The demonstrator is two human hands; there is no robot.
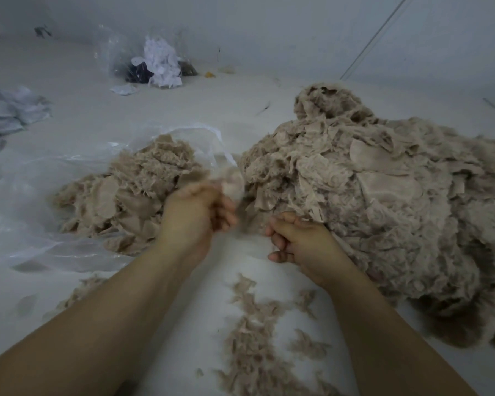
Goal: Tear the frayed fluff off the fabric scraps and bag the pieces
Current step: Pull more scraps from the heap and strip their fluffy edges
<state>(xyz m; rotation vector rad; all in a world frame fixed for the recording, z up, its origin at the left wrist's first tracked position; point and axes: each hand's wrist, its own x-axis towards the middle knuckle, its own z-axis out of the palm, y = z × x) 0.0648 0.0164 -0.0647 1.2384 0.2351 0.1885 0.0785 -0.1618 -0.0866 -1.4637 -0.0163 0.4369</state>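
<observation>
The left hand is blurred, fingers curled, and seems to pinch a pale tan scrap at its fingertips, though the blur leaves the hold uncertain. The right hand lies with its fingers curled in at the foot of the big heap of scraps; whether anything sits inside that curl cannot be told. The scrap hangs between the two piles, just above the left hand.

To the left, a smaller pile of tan pieces lies on and partly inside a clear plastic bag spread flat on the white surface. The big heap fills the right side, fluffy at the edges with smooth fabric faces showing.

Between the forearms, loose tufts of fluff trail across the surface toward the camera.

Farther back stands a second clear bag holding white and dark cuttings. A bundle of pale cloth lies at the left edge.
</observation>
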